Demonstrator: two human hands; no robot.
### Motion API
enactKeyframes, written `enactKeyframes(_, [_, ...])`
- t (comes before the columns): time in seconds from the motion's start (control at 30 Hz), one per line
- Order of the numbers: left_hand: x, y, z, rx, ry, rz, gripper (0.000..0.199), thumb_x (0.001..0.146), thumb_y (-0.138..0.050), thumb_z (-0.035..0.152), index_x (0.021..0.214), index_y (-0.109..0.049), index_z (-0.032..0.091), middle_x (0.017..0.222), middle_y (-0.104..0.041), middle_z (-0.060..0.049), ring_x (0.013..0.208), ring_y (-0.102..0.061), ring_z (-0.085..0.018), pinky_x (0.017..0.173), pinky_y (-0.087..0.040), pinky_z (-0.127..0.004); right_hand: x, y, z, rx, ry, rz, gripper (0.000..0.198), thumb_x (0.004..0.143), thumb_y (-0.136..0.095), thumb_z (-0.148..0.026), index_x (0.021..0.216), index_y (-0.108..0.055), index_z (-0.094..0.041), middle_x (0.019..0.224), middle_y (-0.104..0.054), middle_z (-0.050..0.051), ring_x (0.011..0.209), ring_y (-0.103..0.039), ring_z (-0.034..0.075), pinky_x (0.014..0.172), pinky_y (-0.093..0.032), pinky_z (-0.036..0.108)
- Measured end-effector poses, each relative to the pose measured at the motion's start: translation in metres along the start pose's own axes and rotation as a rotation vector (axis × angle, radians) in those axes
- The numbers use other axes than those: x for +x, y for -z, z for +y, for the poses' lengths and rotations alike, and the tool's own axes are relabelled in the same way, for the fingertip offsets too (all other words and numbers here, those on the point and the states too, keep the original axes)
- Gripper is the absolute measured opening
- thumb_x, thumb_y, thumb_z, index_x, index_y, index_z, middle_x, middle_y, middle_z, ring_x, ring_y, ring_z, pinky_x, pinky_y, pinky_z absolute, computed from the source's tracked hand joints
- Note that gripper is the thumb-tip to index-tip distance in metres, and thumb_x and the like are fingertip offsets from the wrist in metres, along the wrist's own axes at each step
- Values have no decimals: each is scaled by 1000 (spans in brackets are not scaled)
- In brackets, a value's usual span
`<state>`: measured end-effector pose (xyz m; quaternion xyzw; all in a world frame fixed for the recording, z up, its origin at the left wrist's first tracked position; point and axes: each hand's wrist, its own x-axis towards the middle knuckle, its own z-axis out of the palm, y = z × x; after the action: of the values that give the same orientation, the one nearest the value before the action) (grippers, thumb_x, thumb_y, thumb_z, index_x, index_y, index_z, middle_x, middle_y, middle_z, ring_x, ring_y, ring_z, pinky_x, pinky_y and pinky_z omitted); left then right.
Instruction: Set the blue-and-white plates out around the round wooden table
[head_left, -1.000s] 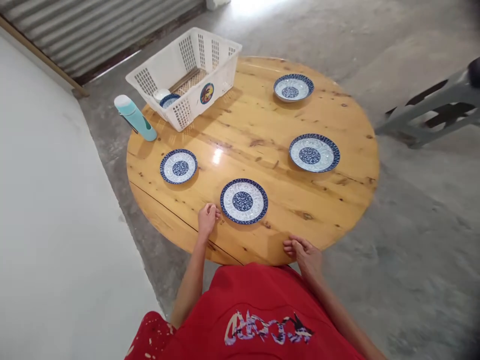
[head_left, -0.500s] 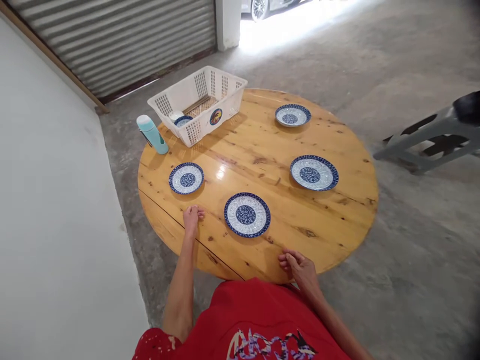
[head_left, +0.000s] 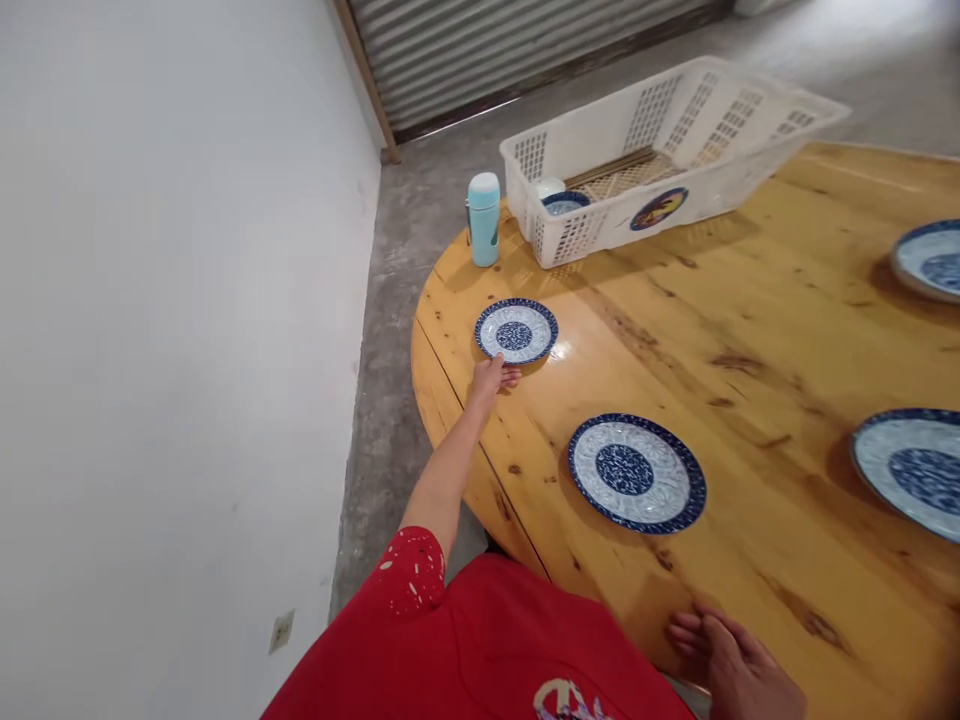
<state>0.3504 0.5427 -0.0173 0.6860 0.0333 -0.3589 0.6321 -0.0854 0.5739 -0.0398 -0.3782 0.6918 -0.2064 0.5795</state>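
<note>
Blue rims the leftmost pale, patterned plate (head_left: 516,331).

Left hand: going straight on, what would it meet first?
The left hand would likely meet the leftmost plate: it is right at the near rim, though whether it touches is unclear.

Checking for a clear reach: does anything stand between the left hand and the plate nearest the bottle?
Nothing visible does. The left hand is at the near rim of the plate, thumb at the edge. The light-blue bottle and white basket stand beyond the plate, away from the hand.
</note>
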Motion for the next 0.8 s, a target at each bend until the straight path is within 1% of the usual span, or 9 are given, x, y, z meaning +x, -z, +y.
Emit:
enactKeyframes(0.13, [15, -7, -7, -41, 75, 30, 26, 102, -47, 31, 97, -62, 10, 85, -77, -15, 72, -74, -16, 59, -53, -20, 0, 1, -4, -9, -25, 21, 50, 48, -72, -47, 87, -63, -16, 67, -69, 4, 57, -67, 19, 52, -58, 26])
enactKeyframes(0.23, [21, -10, -8, -55, 74, 47, 22, 101, -44, 23, 100, -61, 9, 83, -77, -15, 69, -74, -15, 58, -54, -20, 0, 0, -8, -30, -46, 12, 50, 47, -72, -45, 87, -64, -16, 66, -69, 5, 58, -67, 20, 53, -58, 26])
enactKeyframes(0.37, [28, -13, -10, -64, 69, 77, 22, 101, -44, 22, 103, -61, 9, 80, -77, -14, 66, -73, -14, 57, -53, -17, 0, 0, -9, -28, -54, 0, 52, 46, -72, -47, 87, -63, -16, 65, -68, 5, 56, -67, 20, 52, -58, 27])
enactKeyframes(0.57, [39, -13, -10, -59, 69, 98, 22, 98, -50, 27, 104, -61, 9, 74, -75, -12, 59, -71, -13, 55, -52, -17, -1, -2, -10, -32, -51, 10, 54, 45, -72, -47, 88, -63, -16, 65, -68, 4, 55, -67, 20, 50, -57, 26])
enactKeyframes(0.7, [45, -13, -9, -52, 67, 102, 21, 98, -48, 23, 106, -61, 8, 68, -73, -10, 57, -71, -14, 55, -54, -19, -5, -2, -15, -55, -54, 16, 54, 45, -70, -47, 88, -64, -15, 66, -69, 5, 56, -67, 19, 51, -57, 24])
enactKeyframes(0.8, [47, -12, -8, -48, 56, 109, 20, 97, -48, 20, 108, -60, 8, 68, -73, -10, 58, -71, -14, 57, -55, -19, -5, 0, -15, -74, -44, 4, 53, 47, -70, -47, 89, -65, -15, 67, -69, 6, 58, -68, 21, 53, -59, 26])
